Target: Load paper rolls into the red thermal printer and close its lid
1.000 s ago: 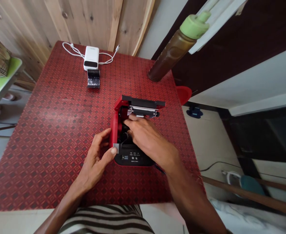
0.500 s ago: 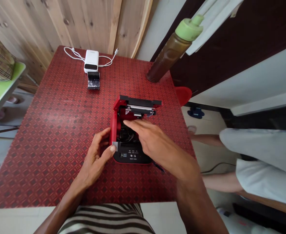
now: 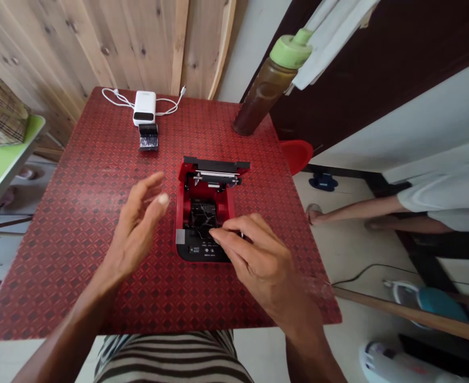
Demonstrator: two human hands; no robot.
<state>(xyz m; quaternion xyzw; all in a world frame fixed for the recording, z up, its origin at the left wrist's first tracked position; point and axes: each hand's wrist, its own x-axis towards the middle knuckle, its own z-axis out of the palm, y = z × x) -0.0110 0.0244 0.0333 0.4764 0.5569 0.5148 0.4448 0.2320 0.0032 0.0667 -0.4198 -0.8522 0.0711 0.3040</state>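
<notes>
A small red and black label printer stands on the table with its lid raised. Inside its red bay lies a black roll with pale crease-like lines. My right hand is over the printer's front right corner, thumb and forefinger pinched at the roll's near edge; what they grip is too small to make out. To the left of the printer, apart from it, my left hand hovers with fingers loosely spread and nothing in them.
At the back of the red patterned table lie a white power bank with a cable and a black crinkled piece. A brown bottle with a green cap stands back right. Another person's legs show at right.
My left hand has let go of the printer's left side and moved left. My right hand has drawn back from the bay to its front edge, uncovering the black roll.
</notes>
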